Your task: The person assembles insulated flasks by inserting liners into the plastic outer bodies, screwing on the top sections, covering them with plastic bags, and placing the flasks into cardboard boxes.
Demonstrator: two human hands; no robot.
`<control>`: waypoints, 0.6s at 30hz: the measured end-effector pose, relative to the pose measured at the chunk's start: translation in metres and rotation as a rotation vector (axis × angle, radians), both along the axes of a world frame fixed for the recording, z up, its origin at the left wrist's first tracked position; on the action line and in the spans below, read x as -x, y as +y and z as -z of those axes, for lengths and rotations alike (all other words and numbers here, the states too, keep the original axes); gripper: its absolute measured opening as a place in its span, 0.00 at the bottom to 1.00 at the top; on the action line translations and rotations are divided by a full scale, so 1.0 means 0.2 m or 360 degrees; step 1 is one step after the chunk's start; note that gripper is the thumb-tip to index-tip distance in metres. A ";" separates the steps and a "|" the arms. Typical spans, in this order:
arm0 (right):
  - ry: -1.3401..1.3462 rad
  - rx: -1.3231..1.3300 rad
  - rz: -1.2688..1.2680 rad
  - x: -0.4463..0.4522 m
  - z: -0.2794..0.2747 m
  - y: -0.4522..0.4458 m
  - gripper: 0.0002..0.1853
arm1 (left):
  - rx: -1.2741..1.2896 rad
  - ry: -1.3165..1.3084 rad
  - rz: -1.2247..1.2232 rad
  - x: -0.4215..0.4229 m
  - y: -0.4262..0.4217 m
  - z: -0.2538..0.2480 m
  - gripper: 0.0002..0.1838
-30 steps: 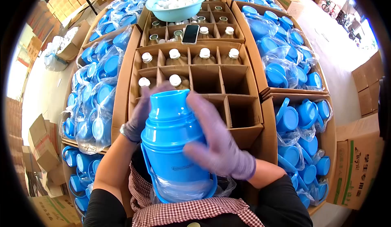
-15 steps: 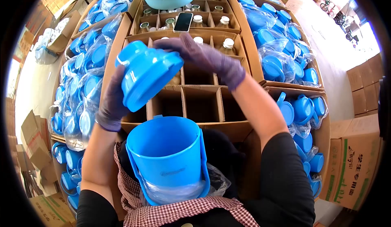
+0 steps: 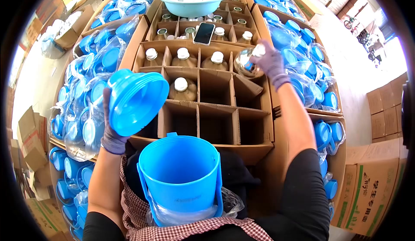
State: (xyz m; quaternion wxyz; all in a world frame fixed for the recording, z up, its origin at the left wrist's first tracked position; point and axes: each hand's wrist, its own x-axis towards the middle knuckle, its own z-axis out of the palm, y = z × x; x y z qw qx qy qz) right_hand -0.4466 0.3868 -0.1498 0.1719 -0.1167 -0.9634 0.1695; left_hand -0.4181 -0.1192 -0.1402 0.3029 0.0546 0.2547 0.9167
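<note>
My left hand point(image 3: 113, 130), in a grey-purple glove, holds a blue plastic lid point(image 3: 140, 100) tilted with its hollow underside toward me. My gloved right hand point(image 3: 271, 62) is closed at the neck of a shiny silver bottle point(image 3: 247, 64) with a white cap, at the right end of a divided carton's back row. Some motion blur covers those fingers. An open blue bucket point(image 3: 179, 161) with its handle down stands at my lap, clear plastic around its lower part. Other white-capped bottles point(image 3: 183, 59) sit in the carton point(image 3: 218, 148).
A phone point(image 3: 204, 34) lies on the dividers behind. Farther back, a light-blue basin point(image 3: 190, 8) holds white caps. Cartons of bagged blue containers point(image 3: 80, 89) line the left, and more blue containers point(image 3: 298, 59) line the right. A closed printed carton point(image 3: 369, 189) stands at far right.
My right hand has left the blue lid and moved right to the silver bottle. My left hand has lowered the lid slightly and turned its underside toward me. The view has shifted.
</note>
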 end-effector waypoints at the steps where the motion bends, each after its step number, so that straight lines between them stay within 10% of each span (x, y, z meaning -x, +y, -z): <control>1: 0.0319 -0.0132 -0.0145 -0.03 -0.11 0.03 0.44 | -0.0060 -0.0024 0.0078 0.04 -0.05 -0.01 0.49; 5: 0.0934 -0.0287 -0.0536 -0.28 -0.91 -0.07 0.49 | -0.0072 0.0209 0.0248 0.08 0.04 -0.25 0.54; 10: 0.0854 0.0705 -0.0992 -0.41 -1.59 -0.23 0.13 | -0.0298 0.0681 0.0620 0.10 0.28 -0.51 0.57; 15: 0.1072 0.0535 -0.1335 -0.16 -1.72 -0.34 0.11 | -0.0197 0.0615 0.0499 0.03 0.16 -0.53 0.54; 18: 0.0800 0.1495 -0.1540 0.01 -1.58 -0.54 0.11 | -0.0044 0.0516 0.0283 -0.06 -0.07 -0.42 0.53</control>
